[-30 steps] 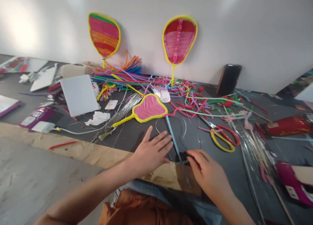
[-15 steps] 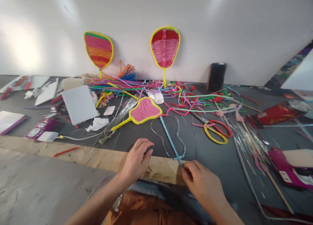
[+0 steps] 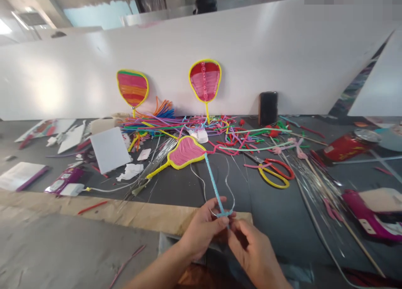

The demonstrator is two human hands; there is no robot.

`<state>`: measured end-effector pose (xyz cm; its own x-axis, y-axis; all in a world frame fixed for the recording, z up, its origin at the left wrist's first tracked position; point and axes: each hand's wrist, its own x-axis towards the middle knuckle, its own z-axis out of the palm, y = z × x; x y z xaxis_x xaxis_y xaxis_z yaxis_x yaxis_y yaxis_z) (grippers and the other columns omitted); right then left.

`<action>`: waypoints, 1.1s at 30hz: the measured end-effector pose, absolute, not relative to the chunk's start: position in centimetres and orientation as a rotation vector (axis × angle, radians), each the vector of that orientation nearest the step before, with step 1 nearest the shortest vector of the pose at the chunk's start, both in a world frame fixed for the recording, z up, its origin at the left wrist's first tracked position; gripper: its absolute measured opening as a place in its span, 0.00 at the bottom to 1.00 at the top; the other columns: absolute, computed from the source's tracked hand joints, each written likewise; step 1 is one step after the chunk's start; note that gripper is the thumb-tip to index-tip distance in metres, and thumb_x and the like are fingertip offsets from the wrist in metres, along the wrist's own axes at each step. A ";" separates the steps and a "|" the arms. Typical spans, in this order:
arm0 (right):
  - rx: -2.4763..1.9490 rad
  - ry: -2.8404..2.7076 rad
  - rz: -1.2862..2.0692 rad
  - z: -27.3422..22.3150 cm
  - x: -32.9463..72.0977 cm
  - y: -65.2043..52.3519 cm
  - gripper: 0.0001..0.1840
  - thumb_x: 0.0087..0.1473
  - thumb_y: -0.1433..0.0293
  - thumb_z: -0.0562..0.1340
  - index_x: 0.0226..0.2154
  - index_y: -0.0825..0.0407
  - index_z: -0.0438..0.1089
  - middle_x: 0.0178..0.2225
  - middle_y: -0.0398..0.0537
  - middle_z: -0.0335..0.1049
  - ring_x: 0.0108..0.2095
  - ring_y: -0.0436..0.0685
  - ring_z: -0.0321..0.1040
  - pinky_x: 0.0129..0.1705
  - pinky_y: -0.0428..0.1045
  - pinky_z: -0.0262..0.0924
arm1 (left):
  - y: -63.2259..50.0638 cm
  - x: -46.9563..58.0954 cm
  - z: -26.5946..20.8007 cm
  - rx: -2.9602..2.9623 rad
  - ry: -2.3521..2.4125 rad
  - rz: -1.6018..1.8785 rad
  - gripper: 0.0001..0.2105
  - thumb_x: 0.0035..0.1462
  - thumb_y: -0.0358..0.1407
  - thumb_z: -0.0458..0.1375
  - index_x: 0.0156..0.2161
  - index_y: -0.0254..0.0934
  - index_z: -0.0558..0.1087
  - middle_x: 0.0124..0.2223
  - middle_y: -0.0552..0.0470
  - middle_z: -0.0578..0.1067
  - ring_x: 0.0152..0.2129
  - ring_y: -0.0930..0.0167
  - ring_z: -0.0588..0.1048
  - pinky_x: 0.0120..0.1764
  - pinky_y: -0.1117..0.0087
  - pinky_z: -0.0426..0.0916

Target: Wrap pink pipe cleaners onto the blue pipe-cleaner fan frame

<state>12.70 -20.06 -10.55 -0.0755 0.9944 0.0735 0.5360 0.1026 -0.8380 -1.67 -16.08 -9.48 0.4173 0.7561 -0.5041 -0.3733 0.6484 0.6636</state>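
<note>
A curved silver wire frame with a light blue pipe cleaner [image 3: 212, 182] along its middle lies over the near edge of the table. My left hand [image 3: 203, 228] is closed on it, thumb on top where the blue strands cross the wire. Just below that crossing, the fingertips of my right hand [image 3: 253, 249] pinch the blue pipe cleaner's end; the very tip is hidden. Touching the far end of the blue strip is a pink fan shape [image 3: 188, 152] with a yellow rim and handle, lying flat.
Scissors [image 3: 274, 173] lie to the right, near a red can [image 3: 348, 147]. Loose pipe cleaners [image 3: 176, 124] pile up along the white board [image 3: 166, 50]. Two finished fans [image 3: 204, 82] and a phone [image 3: 268, 108] lean there. Purple glue-gun-like tools [image 3: 361, 222] sit at the sides.
My left hand has moved right and closed on the wire frame's blue crossing. My right hand stays at the pipe cleaner's end, slightly lower. The view has tilted up.
</note>
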 end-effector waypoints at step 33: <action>-1.275 -1.344 0.682 -3.7 22.6 -1.7 0.23 0.54 0.64 0.60 0.52 0.49 0.62 0.57 0.54 0.60 0.58 0.60 0.56 0.55 0.54 0.55 | -10.7 -5.6 -8.7 0.660 0.633 0.557 0.17 0.48 0.29 0.65 0.44 0.35 0.70 0.37 0.45 0.78 0.29 0.69 0.78 0.35 0.67 0.71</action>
<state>22.65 -1.71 -3.70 0.1885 0.9301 0.3154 0.2940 0.2530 -0.9217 -5.63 -10.68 -8.71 0.6775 0.6459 -0.3518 -0.2665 0.6614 0.7011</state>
